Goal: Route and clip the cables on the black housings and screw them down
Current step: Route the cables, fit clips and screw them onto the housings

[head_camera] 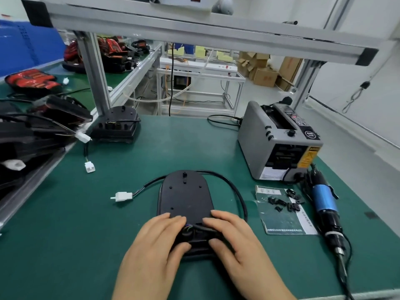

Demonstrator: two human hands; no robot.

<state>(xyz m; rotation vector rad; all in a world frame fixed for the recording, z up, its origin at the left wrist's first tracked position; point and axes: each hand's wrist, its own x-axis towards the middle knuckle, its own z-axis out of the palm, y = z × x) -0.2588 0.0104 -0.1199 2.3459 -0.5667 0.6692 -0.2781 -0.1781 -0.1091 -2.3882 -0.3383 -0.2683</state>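
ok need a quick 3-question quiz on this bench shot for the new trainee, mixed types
1. True or false: the screwdriver lies on the mat, right of the housing, with no hand on it.
2. Where are the loose black clips? A: on the housing. B: on the printed sheet right of it. C: under the screwdriver.
3. Fill in: the left hand and right hand grip the housing's near end; its cable loops round the far end to a ___ connector on the left.
Key: 1 true; 2 B; 3 white.
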